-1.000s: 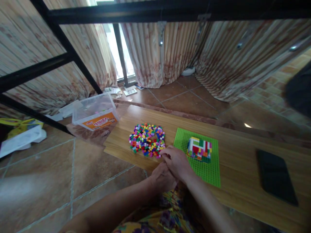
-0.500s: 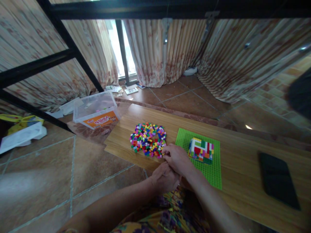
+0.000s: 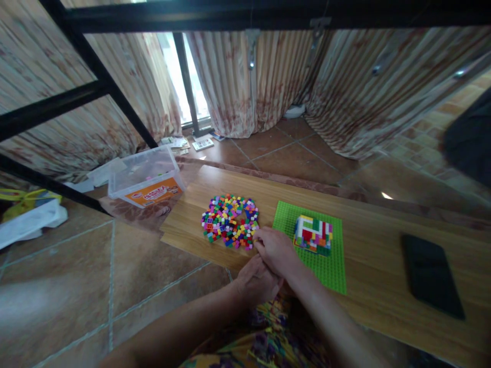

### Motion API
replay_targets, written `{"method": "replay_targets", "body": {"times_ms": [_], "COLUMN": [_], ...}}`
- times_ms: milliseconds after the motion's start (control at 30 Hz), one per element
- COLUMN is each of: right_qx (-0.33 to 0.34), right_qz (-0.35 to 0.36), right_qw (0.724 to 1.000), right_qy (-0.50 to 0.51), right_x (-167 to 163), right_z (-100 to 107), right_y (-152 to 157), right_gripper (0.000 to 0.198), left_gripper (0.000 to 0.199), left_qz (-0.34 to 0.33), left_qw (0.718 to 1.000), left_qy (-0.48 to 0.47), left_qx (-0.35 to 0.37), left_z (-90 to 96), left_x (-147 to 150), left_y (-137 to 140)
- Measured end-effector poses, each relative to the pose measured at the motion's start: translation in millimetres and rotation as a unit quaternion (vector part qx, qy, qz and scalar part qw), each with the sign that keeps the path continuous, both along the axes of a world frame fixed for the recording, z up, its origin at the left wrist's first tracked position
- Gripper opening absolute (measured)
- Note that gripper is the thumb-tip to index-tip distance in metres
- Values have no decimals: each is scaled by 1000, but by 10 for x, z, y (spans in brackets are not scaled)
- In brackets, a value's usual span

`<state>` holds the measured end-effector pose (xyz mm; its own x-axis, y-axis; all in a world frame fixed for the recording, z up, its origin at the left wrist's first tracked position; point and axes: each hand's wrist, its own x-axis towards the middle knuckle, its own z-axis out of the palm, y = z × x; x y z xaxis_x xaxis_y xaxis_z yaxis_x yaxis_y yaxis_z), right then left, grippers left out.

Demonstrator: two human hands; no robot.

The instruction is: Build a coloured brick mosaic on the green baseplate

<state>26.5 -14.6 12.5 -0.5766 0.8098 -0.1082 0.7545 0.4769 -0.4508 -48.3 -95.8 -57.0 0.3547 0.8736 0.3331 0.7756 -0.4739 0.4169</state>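
At the right edge of a loose pile of small toy bricks (image 3: 226, 217), my right hand (image 3: 276, 250) has its fingers curled and pinched together. Whatever those fingertips hold is too small or hidden to make out. My left hand (image 3: 258, 280) is closed and rests against the underside of my right wrist; its fingertips are mostly hidden. Just right of my right hand lies a green baseplate (image 3: 328, 273). On it stands a low block of stacked bricks (image 3: 313, 235) in white, red, yellow, orange and green.
A wooden tabletop (image 3: 368, 245) carries these things, with a dark flat phone or tablet (image 3: 433, 276) at the right. Beyond its left end sits a clear plastic bin (image 3: 143, 174) with an orange label. Black metal bars (image 3: 192, 19) and curtains (image 3: 230, 87) stand behind.
My view has shifted slightly, so the scene sits a little further left. The fingers of my right hand have curled in more at the pile's edge. My left hand stays beneath it.
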Motion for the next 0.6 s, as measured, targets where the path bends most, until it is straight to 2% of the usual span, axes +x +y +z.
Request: {"method": "replay_targets", "body": {"times_ms": [100, 200, 333, 433, 600], "right_qx": [1, -10, 9, 26, 6], "right_qz": [-43, -134, -279, -375, -456], "right_qw": [995, 971, 910, 865, 804], "right_qy": [94, 198, 308, 332, 382], "right_x": [101, 306, 736, 1099, 1477], "right_z": [15, 37, 30, -48, -273], "right_y": [-84, -184, -270, -265, -167], "right_gripper": [15, 14, 18, 24, 29], "left_gripper": [27, 25, 29, 30, 32], "left_qz": [-52, -85, -95, -86, -85], "left_qw": [998, 996, 995, 996, 996], "left_qy": [12, 6, 8, 5, 6], "left_qx": [37, 35, 1, 6, 10], "left_z": [25, 98, 203, 234, 236], "left_x": [-26, -57, -82, -87, -88], "left_y": [28, 65, 90, 91, 90]}}
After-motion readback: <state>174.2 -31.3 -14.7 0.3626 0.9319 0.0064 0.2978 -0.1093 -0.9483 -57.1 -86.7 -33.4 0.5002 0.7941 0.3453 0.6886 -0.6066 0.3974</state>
